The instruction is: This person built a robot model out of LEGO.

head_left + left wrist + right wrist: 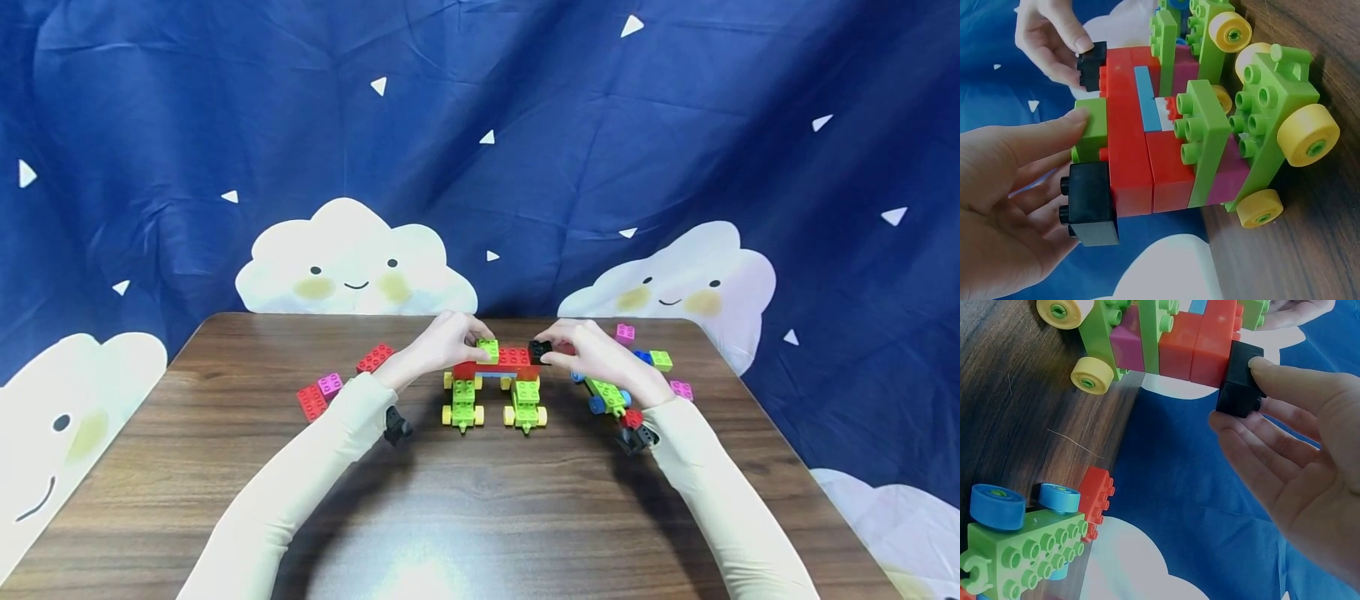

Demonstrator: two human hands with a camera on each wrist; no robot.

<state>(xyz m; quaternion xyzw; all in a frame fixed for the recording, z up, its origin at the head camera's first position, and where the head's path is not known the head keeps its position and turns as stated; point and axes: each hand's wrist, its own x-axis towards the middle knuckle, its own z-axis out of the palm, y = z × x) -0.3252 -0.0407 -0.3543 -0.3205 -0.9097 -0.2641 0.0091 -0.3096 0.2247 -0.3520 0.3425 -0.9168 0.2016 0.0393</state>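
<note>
On two green wheeled bases [463, 407] with yellow wheels stands a bridge-like build, spanned by a long red brick [513, 357]. My left hand [441, 343] pinches a lime green block [1092, 128] on top of the red brick, its thumb on one side. A black block [1090, 203] sits at the left end, beside that hand's fingers. At the opposite end my right hand [592, 350] pinches another black block [1240, 380] between thumb and fingers, right at the red brick's edge. Purple and green bricks [1207, 144] form the legs beneath.
Left of the build lie red bricks [375, 358] and a pink brick [329, 384]. Under the right forearm is a green wheeled base [1029, 540] with blue wheels. Beyond it lie pink bricks [681, 389] and a green brick [661, 360]. A blue curtain [525, 167] hangs behind the table [480, 500].
</note>
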